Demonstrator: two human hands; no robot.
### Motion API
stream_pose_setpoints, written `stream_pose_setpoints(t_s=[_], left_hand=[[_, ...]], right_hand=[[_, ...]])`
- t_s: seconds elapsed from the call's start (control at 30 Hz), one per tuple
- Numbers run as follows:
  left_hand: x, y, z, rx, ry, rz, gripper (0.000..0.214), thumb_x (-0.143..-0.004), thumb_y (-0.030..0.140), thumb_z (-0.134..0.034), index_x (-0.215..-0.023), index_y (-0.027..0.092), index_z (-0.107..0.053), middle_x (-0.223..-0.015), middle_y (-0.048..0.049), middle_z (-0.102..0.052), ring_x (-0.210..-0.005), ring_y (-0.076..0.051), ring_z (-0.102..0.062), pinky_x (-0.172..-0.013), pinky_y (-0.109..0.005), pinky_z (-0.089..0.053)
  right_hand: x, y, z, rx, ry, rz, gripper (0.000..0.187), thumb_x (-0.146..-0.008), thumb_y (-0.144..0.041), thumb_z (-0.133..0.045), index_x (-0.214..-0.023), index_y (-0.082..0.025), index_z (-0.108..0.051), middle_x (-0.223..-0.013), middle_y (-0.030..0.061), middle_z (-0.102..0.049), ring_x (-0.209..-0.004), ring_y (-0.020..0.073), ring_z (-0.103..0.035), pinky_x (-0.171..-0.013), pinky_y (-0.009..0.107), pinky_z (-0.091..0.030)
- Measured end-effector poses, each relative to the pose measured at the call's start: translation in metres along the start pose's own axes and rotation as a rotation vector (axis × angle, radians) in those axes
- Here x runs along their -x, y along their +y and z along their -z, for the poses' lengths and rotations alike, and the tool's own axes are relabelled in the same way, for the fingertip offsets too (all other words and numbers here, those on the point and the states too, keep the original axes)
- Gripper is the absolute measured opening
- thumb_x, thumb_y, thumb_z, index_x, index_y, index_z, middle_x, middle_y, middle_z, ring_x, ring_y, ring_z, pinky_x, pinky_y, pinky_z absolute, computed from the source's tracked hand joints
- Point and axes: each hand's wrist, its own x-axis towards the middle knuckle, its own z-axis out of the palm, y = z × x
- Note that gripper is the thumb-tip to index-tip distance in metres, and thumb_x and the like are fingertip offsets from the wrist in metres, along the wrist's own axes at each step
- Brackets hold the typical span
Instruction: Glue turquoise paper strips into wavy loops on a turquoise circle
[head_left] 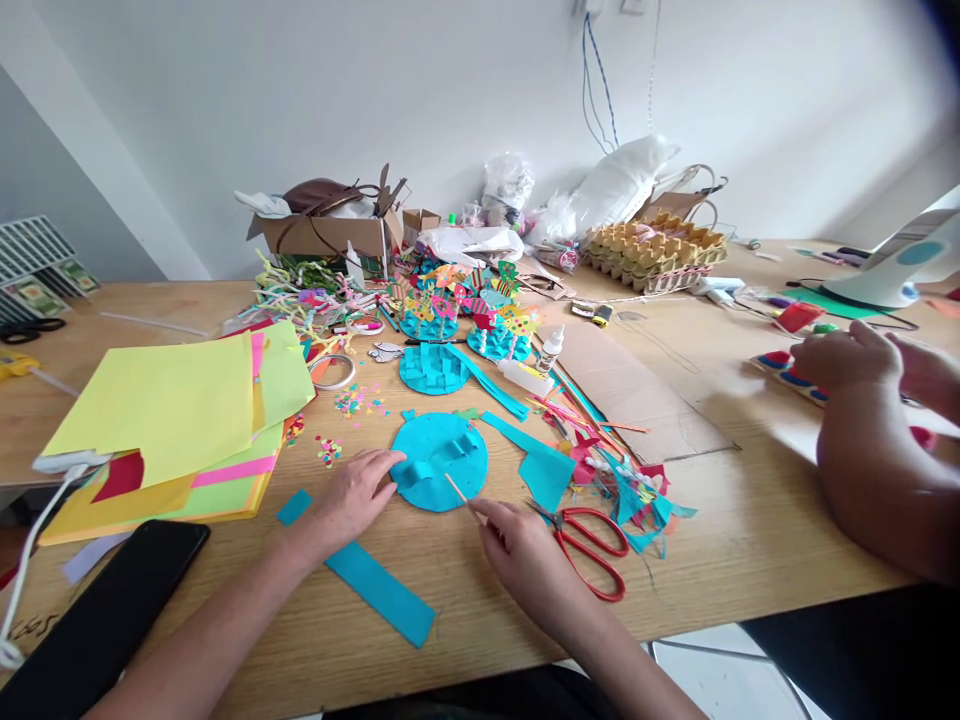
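A round blue paper disc lies on the table in front of me, with curled blue strips raised on its surface. My left hand holds the disc's left edge, thumb and forefinger bent against the rim. Pinched in my right hand is a thin wooden stick, its far tip over the disc. Red-handled scissors lie just right of that hand. A long blue strip passes under my left forearm. Blue paper offcuts lie right of the disc.
Stacked coloured paper and a black phone lie at left. Behind the disc are a blue woven disc, glue bottle and decorated pieces. Cardboard lies at right, near another person's hands.
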Motion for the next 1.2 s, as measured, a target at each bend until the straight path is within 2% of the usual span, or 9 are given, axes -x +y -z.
stream_pose_setpoints(t_s=[0.2, 0.37, 0.53, 0.7, 0.97, 1.2], left_hand=[[-0.026, 0.025, 0.008, -0.016, -0.117, 0.070, 0.034, -0.076, 0.020, -0.053, -0.110, 0.021, -0.054, -0.108, -0.0060, -0.058, -0.092, -0.020, -0.059, -0.081, -0.031, -0.047], [-0.035, 0.026, 0.002, -0.081, -0.209, 0.063, 0.040, -0.073, 0.023, -0.057, -0.113, 0.023, -0.053, -0.110, -0.0061, -0.057, -0.096, -0.022, -0.057, -0.082, -0.033, -0.046], [-0.034, 0.021, -0.006, -0.097, -0.211, 0.048, 0.043, -0.073, 0.021, -0.057, -0.116, 0.025, -0.051, -0.110, -0.0063, -0.055, -0.096, -0.023, -0.057, -0.082, -0.034, -0.046], [-0.036, 0.022, -0.012, -0.116, -0.213, 0.034, 0.042, -0.074, 0.022, -0.057, -0.115, 0.021, -0.051, -0.106, -0.0083, -0.054, -0.093, -0.024, -0.057, -0.079, -0.036, -0.047], [-0.037, 0.020, -0.016, -0.140, -0.172, 0.013, 0.037, -0.075, 0.023, -0.056, -0.112, 0.019, -0.052, -0.106, -0.0080, -0.054, -0.090, -0.024, -0.058, -0.078, -0.035, -0.048], [-0.036, 0.019, -0.017, -0.137, -0.193, 0.019, 0.037, -0.075, 0.023, -0.056, -0.112, 0.022, -0.051, -0.107, -0.0063, -0.053, -0.089, -0.021, -0.058, -0.077, -0.033, -0.047]], right_hand=[[-0.010, 0.007, 0.007, -0.003, -0.026, -0.086, 0.038, -0.074, -0.008, -0.041, -0.101, -0.019, -0.064, -0.079, 0.0031, -0.069, -0.071, 0.0136, -0.063, -0.065, 0.020, -0.042], [-0.016, 0.003, 0.009, 0.002, -0.065, -0.093, 0.038, -0.074, -0.009, -0.042, -0.102, -0.021, -0.065, -0.080, 0.0023, -0.070, -0.073, 0.0138, -0.063, -0.066, 0.020, -0.042], [-0.019, 0.007, 0.005, 0.005, -0.026, -0.073, 0.037, -0.074, -0.010, -0.041, -0.100, -0.020, -0.065, -0.081, 0.0034, -0.070, -0.073, 0.0143, -0.062, -0.066, 0.022, -0.042], [-0.020, 0.008, 0.002, -0.032, -0.013, -0.068, 0.035, -0.074, -0.010, -0.041, -0.099, -0.019, -0.065, -0.075, 0.0028, -0.068, -0.066, 0.0132, -0.061, -0.061, 0.020, -0.040], [-0.019, 0.016, -0.005, -0.184, -0.019, -0.088, 0.034, -0.074, -0.012, -0.040, -0.097, -0.019, -0.063, -0.065, -0.0007, -0.063, -0.057, 0.0108, -0.056, -0.052, 0.018, -0.037], [-0.022, 0.015, -0.008, -0.272, -0.023, -0.091, 0.030, -0.075, -0.014, -0.040, -0.095, -0.018, -0.063, -0.061, -0.0018, -0.060, -0.051, 0.0102, -0.053, -0.049, 0.019, -0.035]])
